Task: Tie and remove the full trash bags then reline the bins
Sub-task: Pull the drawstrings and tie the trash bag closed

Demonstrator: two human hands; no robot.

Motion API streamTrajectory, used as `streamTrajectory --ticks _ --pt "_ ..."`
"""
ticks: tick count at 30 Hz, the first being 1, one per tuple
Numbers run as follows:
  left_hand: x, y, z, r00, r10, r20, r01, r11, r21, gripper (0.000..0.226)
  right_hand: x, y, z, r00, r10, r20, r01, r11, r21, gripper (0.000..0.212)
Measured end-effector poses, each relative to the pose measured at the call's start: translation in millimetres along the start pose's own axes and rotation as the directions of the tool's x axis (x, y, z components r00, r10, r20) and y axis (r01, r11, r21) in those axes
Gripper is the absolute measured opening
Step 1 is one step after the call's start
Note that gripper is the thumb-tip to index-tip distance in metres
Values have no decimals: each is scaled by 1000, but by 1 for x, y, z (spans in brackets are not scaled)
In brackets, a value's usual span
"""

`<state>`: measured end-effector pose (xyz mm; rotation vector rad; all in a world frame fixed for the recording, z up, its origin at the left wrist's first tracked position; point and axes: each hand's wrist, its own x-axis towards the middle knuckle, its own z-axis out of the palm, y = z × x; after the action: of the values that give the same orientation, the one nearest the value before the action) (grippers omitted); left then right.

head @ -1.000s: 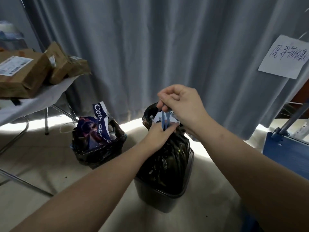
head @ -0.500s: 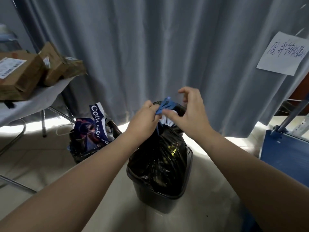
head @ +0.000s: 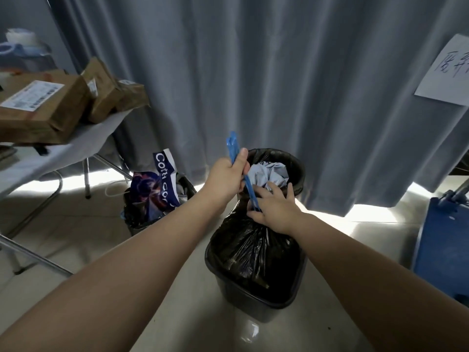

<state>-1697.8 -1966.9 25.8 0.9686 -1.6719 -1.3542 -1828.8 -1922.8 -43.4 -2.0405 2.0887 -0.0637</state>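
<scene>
A full black trash bag (head: 251, 247) stands in a dark bin (head: 253, 301) on the floor, its mouth still open with grey-white paper showing. My left hand (head: 227, 179) grips the blue drawstring (head: 234, 151) and holds it up, one end sticking out above my fist. My right hand (head: 272, 207) sits on the gathered neck of the bag, its fingers spread, with the lower part of the drawstring running under them. A second bin (head: 142, 219) with a black liner stands to the left, stuffed with a blue and white paper bag (head: 157, 184).
A folding table (head: 50, 158) at the left carries several cardboard parcels (head: 45, 107). Its metal legs reach across the floor. A grey curtain (head: 253, 85) hangs right behind the bins. A blue case (head: 441, 255) stands at the right, and a handwritten paper sheet (head: 444, 72) is pinned to the curtain.
My left hand has pulled the blue drawstring upward. My right hand has dropped from the string's top onto the bag's neck. The view has shifted.
</scene>
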Motion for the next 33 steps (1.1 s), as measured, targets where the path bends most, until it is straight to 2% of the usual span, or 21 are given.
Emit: streamTrajectory --ticks 3,5,6,7,9,10,12,14,17,19,23,26,28,29,31,33 --pt "-1 -1 3 999 31 33 -33 998 56 46 -1 10 -1 998 17 54 -13 997 -78 56" --pt "1 0 2 996 54 73 -60 994 86 44 -2 20 -6 999 22 23 -23 998 58 68" --pt "3 1 2 995 52 85 -58 995 76 42 -4 23 -11 999 -11 -54 22 978 207 66" --pt "4 2 1 995 46 92 -51 997 55 40 -5 27 -16 988 -58 -141 106 925 365 54" --pt "6 3 1 995 33 94 -34 999 7 34 -12 26 -27 967 -54 -247 183 823 537 16" --pt "6 3 2 995 34 95 -32 999 -19 29 -14 23 -31 965 -29 -261 178 803 568 15" --pt "5 5 3 992 61 106 -54 996 -69 16 -22 15 -38 952 14 -307 180 784 594 33" --pt "2 9 3 991 86 105 -74 991 -111 7 -25 8 -39 940 63 -336 181 741 646 38" --pt "-1 13 -2 993 96 66 -85 984 -157 10 -30 -1 -41 952 132 -277 156 568 808 29" --pt "-3 15 -7 994 106 22 -101 981 -168 9 -30 -4 -43 953 165 -256 156 456 876 31" --pt "-4 16 -18 991 115 -69 -119 991 -62 12 -25 -2 -50 926 316 -206 145 208 967 37" --pt "-5 17 -24 985 134 -111 -133 991 16 11 -21 2 -49 886 414 -209 120 230 966 33" --pt "-5 19 -26 974 175 -142 -166 983 75 12 -18 3 -50 892 408 -196 79 286 955 32" --pt "-4 20 -26 969 195 -150 -179 978 111 12 -16 5 -49 913 366 -179 41 353 935 37" --pt "-3 23 -26 972 195 -131 -176 974 144 11 -15 9 -48 963 235 -134 0 493 870 70" --pt "-3 28 -22 987 157 -43 -152 984 90 7 -13 7 -43 982 92 -162 80 578 812 97"
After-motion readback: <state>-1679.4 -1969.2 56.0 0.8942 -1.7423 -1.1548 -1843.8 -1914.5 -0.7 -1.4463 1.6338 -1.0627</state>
